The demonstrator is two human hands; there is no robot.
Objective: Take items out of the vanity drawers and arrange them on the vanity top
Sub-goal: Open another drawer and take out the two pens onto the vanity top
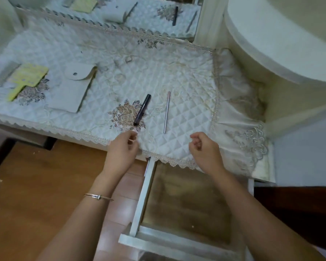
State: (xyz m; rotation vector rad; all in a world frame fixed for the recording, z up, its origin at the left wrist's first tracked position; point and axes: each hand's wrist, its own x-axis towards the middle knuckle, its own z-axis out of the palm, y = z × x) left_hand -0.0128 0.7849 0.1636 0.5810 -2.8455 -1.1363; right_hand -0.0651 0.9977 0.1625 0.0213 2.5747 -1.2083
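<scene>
A dark tube (pixel 142 112) and a thin pink pencil (pixel 166 112) lie side by side on the quilted cloth of the vanity top (pixel 105 53). Further left rest a pale snap pouch (pixel 73 87), a yellow hand mirror (pixel 27 80) and a grey comb (pixel 5 75). Below the front edge a drawer (pixel 139 208) stands pulled out, its brown bottom bare. My left hand (pixel 123 147) hovers at the cloth's lace edge just below the tube, fingers loosely curled, holding nothing. My right hand (pixel 203 147) is beside it over the edge, fingers curled, also without anything in it.
A mirror (pixel 139 14) at the back reflects the items. A white round stool or cabinet edge (pixel 271 44) rises at the right. Wooden floor (pixel 36 185) lies at lower left, and a dark surface (pixel 299 213) sits right of the drawer.
</scene>
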